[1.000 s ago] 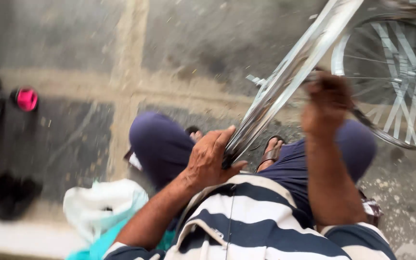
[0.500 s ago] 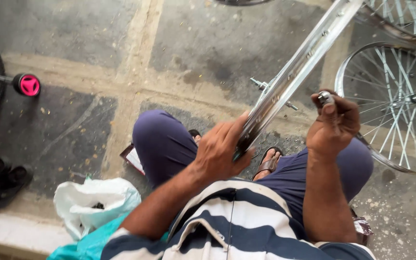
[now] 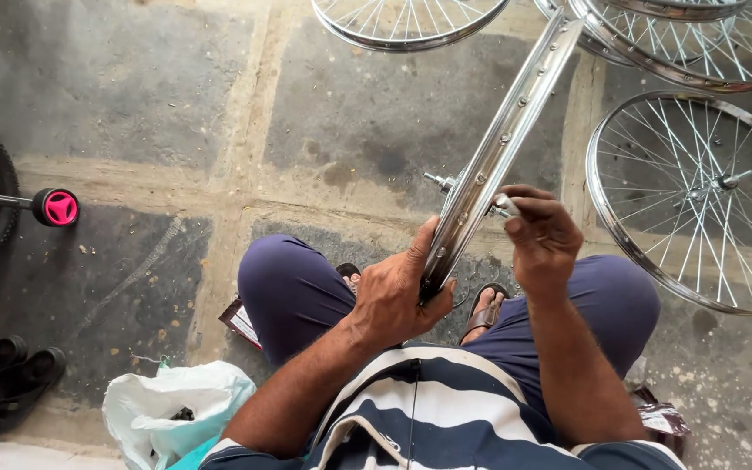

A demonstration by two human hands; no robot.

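While the left hand (image 3: 398, 292) grips the shiny chrome bicycle wheel rim (image 3: 500, 148) edge-on, the right hand (image 3: 543, 235), pinching a small silver tool (image 3: 505, 205), should probably work squarely at the rim's hole.

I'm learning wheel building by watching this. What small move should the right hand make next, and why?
Probably a small twist of the little metal tool where it meets the rim. The right hand pinches it against the rim's side, and the left hand grips the rim's lower edge to steady it. Which way to turn cannot be told.
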